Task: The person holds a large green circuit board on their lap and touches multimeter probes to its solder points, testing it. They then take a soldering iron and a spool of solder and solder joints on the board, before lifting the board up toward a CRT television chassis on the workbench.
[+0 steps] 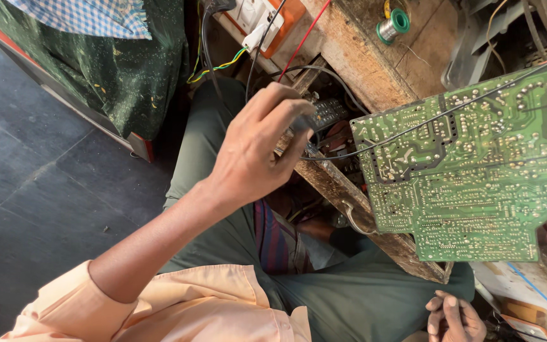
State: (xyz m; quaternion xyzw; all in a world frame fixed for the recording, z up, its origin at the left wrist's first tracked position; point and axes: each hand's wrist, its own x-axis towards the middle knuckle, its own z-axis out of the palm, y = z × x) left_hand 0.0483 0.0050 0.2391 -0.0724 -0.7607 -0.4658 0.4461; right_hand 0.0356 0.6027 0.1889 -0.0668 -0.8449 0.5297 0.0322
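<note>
Fingers of the left hand (257, 142) were pinched narrow around a dark slim tool (316, 117), held above the lap just left of the green circuit board (470, 171), whose solder side faced up on the worn wooden bench (356, 57). A black wire (413, 126) crossed the board's upper part. Well apart, the right hand (454, 318) lay loosely curled, holding nothing I could see, below the board's lower edge.
</note>
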